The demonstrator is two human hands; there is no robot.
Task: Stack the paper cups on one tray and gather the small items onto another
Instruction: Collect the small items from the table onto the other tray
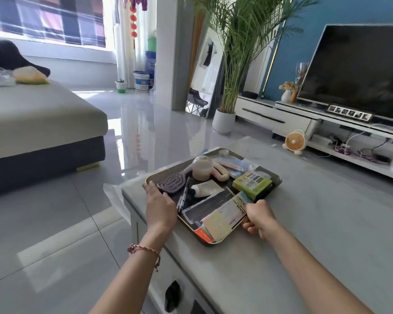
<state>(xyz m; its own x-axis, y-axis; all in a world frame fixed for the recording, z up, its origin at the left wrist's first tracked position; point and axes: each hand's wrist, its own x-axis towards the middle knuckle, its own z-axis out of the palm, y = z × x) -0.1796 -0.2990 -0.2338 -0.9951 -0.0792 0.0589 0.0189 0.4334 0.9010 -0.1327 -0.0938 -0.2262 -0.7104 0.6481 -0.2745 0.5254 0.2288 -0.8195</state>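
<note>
Left hand (160, 207): arm reaching forward, red cord at the wrist. Fingers lie stretched out along the tray's left rim, thumb over the edge just beside the hairbrush (170, 182).
Right hand (258, 217): I see it knuckles up, fingers curled round the near right rim, gripping it beside the ruler pack (227, 214).
Tray (230, 185): dark, set askew near the left end of the desk (304, 223), between both hands.
Tray, left side: hairbrush, then a pen (184, 196) and a white tube (204, 189).
Tray, middle: a lidded cup (202, 168) standing upright and a black packet (207, 205) under the ruler pack.
Tray, right side: a green box (252, 183), with blue packets (232, 165) behind it.
</note>
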